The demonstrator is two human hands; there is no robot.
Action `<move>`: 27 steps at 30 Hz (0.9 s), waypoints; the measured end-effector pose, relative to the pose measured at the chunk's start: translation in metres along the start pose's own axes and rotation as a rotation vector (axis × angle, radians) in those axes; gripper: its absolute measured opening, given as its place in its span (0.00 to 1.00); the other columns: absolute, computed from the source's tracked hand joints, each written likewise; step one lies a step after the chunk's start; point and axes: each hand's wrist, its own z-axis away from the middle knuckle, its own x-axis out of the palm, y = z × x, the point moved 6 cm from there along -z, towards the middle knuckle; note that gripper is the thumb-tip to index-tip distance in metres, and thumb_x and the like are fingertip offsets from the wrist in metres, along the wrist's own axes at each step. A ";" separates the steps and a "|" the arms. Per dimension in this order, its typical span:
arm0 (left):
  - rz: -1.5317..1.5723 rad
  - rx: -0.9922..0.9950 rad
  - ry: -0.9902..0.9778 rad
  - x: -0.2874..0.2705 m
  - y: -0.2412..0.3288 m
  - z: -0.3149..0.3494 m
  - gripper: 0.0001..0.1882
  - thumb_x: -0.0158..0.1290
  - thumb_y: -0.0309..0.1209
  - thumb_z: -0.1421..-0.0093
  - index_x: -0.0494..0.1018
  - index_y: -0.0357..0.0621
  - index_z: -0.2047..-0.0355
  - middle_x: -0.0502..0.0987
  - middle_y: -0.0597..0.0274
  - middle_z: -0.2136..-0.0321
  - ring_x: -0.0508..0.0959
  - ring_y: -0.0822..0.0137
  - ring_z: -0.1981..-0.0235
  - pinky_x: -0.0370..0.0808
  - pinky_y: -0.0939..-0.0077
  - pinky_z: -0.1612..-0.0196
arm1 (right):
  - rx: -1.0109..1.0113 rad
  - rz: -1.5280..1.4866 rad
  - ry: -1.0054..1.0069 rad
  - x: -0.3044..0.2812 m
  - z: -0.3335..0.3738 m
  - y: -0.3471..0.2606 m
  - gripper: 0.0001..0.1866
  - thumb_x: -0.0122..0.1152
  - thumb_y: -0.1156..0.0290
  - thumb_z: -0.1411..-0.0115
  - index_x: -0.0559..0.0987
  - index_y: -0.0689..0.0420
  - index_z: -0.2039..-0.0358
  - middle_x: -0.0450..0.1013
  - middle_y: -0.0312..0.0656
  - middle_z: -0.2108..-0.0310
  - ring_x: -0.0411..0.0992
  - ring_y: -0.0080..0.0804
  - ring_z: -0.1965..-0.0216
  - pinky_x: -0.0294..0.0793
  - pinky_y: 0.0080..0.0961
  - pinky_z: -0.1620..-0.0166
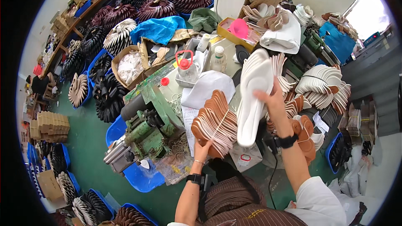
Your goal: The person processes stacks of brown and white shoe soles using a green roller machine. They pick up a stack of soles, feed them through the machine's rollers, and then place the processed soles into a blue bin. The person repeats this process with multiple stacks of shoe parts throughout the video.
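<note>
A fanned bundle of brown and white shoe insoles [215,119], with a pale band across it, stands tilted in front of me. My left hand [202,150] is closed on its lower left edge. Just to its right, my right hand [272,100] grips a stack of white insoles [252,100] from the right side, thumb over the top one. This stack is upright, with its narrow end toward me. Some of my right fingers are hidden behind it. Under and behind both bundles lies a cluttered work table with a white cloth [209,88].
A green machine [157,119] stands left, over a blue tub [142,180]. Bottles [218,60] and a red-handled container [187,70] stand at the back. More insole bundles [320,81] lie right. A black cable [274,180] hangs near my right arm.
</note>
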 end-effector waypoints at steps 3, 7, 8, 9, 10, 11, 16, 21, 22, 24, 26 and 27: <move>-0.689 0.085 0.387 -0.006 0.052 0.033 0.39 0.55 0.34 0.43 0.49 0.30 0.39 0.58 0.41 0.41 0.59 0.55 0.39 0.56 0.66 0.38 | -0.019 0.247 -0.030 0.027 0.037 -0.010 0.41 0.75 0.73 0.60 0.60 0.63 0.48 0.71 0.43 0.58 0.71 0.29 0.58 0.72 0.25 0.55; -0.223 0.387 -0.121 0.039 0.181 0.114 0.45 0.54 0.38 0.43 0.39 0.29 0.37 0.41 0.42 0.35 0.44 0.53 0.33 0.40 0.65 0.34 | -0.069 0.469 -0.112 0.088 0.099 -0.004 0.45 0.76 0.68 0.62 0.60 0.63 0.46 0.70 0.48 0.56 0.72 0.33 0.57 0.72 0.28 0.55; -0.217 0.369 -0.114 0.035 0.186 0.124 0.46 0.55 0.36 0.44 0.39 0.30 0.37 0.41 0.44 0.35 0.47 0.54 0.34 0.46 0.65 0.35 | -0.103 0.507 -0.175 0.112 0.117 -0.006 0.45 0.76 0.68 0.62 0.59 0.63 0.45 0.70 0.50 0.56 0.72 0.36 0.57 0.72 0.29 0.55; -0.082 0.336 -0.074 0.025 0.192 0.131 0.44 0.58 0.35 0.46 0.45 0.31 0.38 0.46 0.46 0.36 0.51 0.56 0.36 0.51 0.65 0.36 | -0.170 0.579 -0.216 0.134 0.136 -0.009 0.45 0.74 0.69 0.61 0.59 0.63 0.45 0.70 0.51 0.55 0.72 0.40 0.57 0.72 0.31 0.55; 0.061 0.313 -0.063 0.017 0.197 0.133 0.41 0.60 0.34 0.47 0.50 0.32 0.39 0.51 0.47 0.38 0.56 0.58 0.37 0.55 0.64 0.38 | -0.251 0.664 -0.231 0.151 0.154 -0.019 0.44 0.73 0.69 0.61 0.59 0.63 0.44 0.69 0.52 0.55 0.72 0.43 0.56 0.72 0.32 0.55; 0.046 0.285 -0.090 0.004 0.195 0.137 0.39 0.61 0.33 0.48 0.54 0.33 0.41 0.56 0.49 0.40 0.60 0.60 0.40 0.58 0.65 0.40 | -0.331 0.748 -0.245 0.168 0.168 -0.026 0.44 0.71 0.70 0.61 0.59 0.63 0.44 0.69 0.53 0.55 0.72 0.47 0.56 0.72 0.34 0.55; 0.205 0.163 0.058 -0.098 0.173 0.174 0.32 0.65 0.29 0.53 0.66 0.36 0.49 0.71 0.57 0.51 0.72 0.66 0.50 0.70 0.70 0.48 | -0.427 0.634 -0.409 0.257 0.229 -0.023 0.38 0.64 0.76 0.57 0.61 0.64 0.43 0.65 0.55 0.47 0.68 0.52 0.50 0.70 0.35 0.50; 0.494 0.302 -0.016 -0.213 0.168 0.208 0.30 0.60 0.25 0.50 0.64 0.35 0.47 0.73 0.57 0.53 0.74 0.64 0.53 0.72 0.70 0.50 | -0.440 0.614 -0.763 0.328 0.271 -0.016 0.38 0.66 0.75 0.54 0.63 0.61 0.41 0.60 0.56 0.42 0.61 0.47 0.42 0.65 0.36 0.45; 0.516 0.312 0.023 -0.230 0.166 0.215 0.29 0.60 0.25 0.50 0.64 0.35 0.47 0.73 0.57 0.54 0.74 0.64 0.54 0.72 0.70 0.51 | -0.452 0.620 -0.796 0.340 0.277 -0.009 0.39 0.68 0.73 0.54 0.63 0.61 0.41 0.59 0.56 0.42 0.60 0.47 0.41 0.65 0.36 0.45; 0.563 0.321 0.089 -0.260 0.159 0.225 0.29 0.59 0.26 0.49 0.64 0.35 0.47 0.73 0.57 0.55 0.75 0.64 0.55 0.73 0.70 0.52 | -0.192 0.376 -0.756 0.354 0.288 0.026 0.39 0.69 0.69 0.51 0.62 0.59 0.40 0.64 0.53 0.45 0.64 0.39 0.45 0.66 0.33 0.46; 0.525 0.284 0.129 -0.284 0.152 0.231 0.27 0.60 0.27 0.49 0.65 0.35 0.49 0.74 0.58 0.57 0.75 0.66 0.57 0.73 0.72 0.54 | 0.135 0.158 -0.589 0.368 0.304 0.054 0.39 0.69 0.69 0.50 0.61 0.59 0.39 0.66 0.50 0.48 0.65 0.35 0.46 0.66 0.31 0.46; 0.496 0.266 0.148 -0.295 0.151 0.234 0.26 0.60 0.27 0.49 0.66 0.35 0.50 0.74 0.58 0.57 0.75 0.66 0.57 0.73 0.72 0.54 | 0.121 0.203 -0.557 0.376 0.307 0.059 0.38 0.70 0.69 0.51 0.63 0.61 0.41 0.68 0.47 0.51 0.67 0.31 0.48 0.67 0.28 0.47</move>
